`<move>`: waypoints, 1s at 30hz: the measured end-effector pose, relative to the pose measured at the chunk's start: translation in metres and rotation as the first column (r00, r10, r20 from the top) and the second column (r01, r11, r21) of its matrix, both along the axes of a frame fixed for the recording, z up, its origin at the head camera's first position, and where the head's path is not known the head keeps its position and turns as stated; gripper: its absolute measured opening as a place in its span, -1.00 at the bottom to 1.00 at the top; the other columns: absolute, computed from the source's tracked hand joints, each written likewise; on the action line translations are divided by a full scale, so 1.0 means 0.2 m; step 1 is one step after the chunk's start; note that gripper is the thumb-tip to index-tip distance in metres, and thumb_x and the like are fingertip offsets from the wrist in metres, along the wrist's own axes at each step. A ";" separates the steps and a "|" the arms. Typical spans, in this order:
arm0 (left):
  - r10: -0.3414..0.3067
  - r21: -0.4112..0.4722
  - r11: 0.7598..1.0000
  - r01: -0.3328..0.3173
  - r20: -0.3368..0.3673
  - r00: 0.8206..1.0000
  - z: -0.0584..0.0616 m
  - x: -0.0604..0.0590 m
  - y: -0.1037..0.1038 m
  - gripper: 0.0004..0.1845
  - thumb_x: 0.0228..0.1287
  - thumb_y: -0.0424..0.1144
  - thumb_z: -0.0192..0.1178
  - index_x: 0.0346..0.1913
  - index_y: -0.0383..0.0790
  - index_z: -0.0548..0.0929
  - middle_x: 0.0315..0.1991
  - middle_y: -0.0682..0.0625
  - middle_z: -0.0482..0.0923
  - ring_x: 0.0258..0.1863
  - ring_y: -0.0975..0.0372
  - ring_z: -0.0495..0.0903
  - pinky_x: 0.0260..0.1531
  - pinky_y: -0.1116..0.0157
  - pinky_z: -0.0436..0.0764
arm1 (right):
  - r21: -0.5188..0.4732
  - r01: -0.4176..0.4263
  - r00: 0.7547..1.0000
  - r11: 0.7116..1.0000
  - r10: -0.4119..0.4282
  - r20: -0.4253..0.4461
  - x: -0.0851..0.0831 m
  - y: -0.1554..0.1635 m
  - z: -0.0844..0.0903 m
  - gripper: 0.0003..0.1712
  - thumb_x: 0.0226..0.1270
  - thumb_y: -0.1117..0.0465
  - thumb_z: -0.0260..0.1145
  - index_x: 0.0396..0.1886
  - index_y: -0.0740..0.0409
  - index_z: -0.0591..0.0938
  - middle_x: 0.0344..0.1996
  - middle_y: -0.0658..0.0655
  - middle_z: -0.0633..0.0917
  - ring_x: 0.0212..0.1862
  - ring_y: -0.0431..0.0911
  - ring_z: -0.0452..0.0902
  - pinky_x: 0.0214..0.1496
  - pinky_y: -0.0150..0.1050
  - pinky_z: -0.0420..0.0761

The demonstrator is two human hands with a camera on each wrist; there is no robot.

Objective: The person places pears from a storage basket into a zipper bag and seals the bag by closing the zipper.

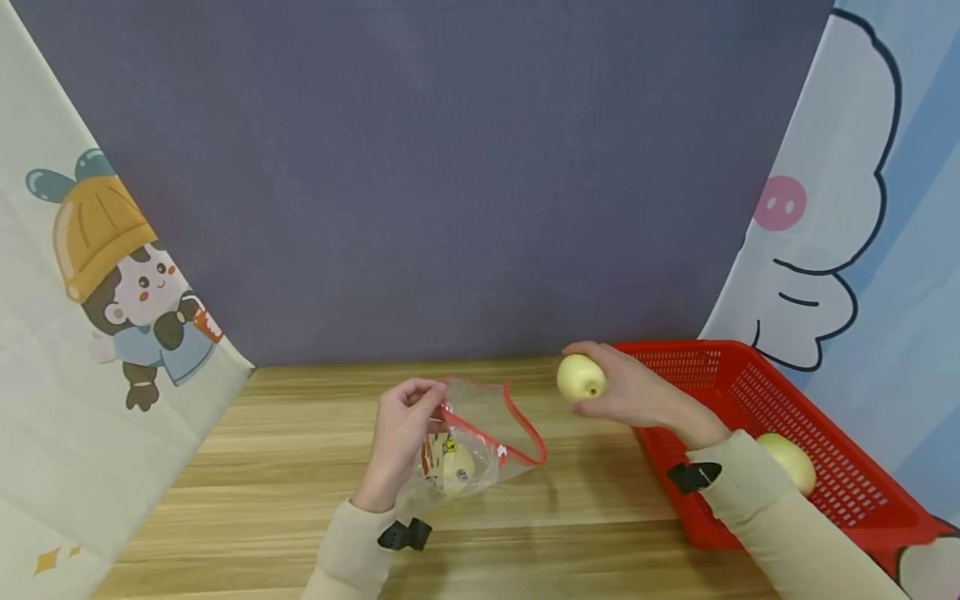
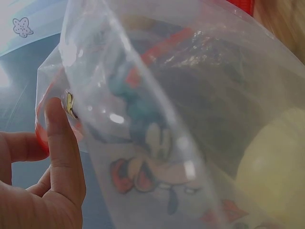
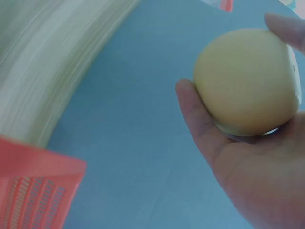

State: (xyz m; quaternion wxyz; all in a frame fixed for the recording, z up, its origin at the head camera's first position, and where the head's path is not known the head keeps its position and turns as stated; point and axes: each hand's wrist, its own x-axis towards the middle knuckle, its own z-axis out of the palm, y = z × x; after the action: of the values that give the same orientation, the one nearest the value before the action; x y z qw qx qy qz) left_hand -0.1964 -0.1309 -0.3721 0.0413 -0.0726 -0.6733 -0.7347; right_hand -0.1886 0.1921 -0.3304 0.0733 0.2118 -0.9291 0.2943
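- Left hand [image 1: 401,433] is pinching the red zip edge of a clear zip bag [image 1: 480,442], holding it up off the wooden table [image 1: 285,467] with the mouth gaping toward the right. In the left wrist view you can see the thumb [image 2: 64,143] pressed on the plastic right by the red strip.
- There's already one pale yellow fruit in the bag [image 1: 456,463], sitting at the bottom. Looks like a pear or a pale apple, can't really tell which. The bag has some cartoon print on it.
- Right hand [image 1: 637,392] is curled around a second pale yellow fruit [image 1: 581,377], up in the air between the bag and the red plastic basket [image 1: 757,392]. It's just right of the bag's mouth, not touching it. The right wrist view shows it cupped in the palm with the fingers wrapped round.
- One more fruit in the basket [image 1: 789,458], partly hidden behind the right sleeve.
- Progress, as I read it: one fruit bagged, the second on its way but not yet in, a third waiting in the basket. The zip is wide open, so sealing isn't done either. Roughly a third in, I'd say.
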 end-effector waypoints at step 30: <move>0.000 -0.022 1.000 0.000 -0.002 1.000 0.01 0.02 0.02 -0.82 0.44 -0.37 0.25 -0.10 -0.48 0.66 -0.34 -0.25 0.65 -0.48 0.17 0.68 -0.44 0.23 0.79 | -0.228 -0.100 0.989 0.968 0.122 0.084 0.08 -0.21 -0.03 -0.21 0.13 0.14 0.53 0.37 -0.15 0.43 0.09 0.01 0.58 -0.07 0.00 0.54 -0.15 -0.12 0.67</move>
State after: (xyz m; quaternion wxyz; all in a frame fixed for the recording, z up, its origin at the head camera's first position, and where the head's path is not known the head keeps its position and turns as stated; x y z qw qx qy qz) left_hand -0.1919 -0.1263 -0.3700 0.0414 -0.0737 -0.6811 -0.7273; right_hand -0.1726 0.1510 -0.3360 0.0345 0.2393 -0.8792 0.4105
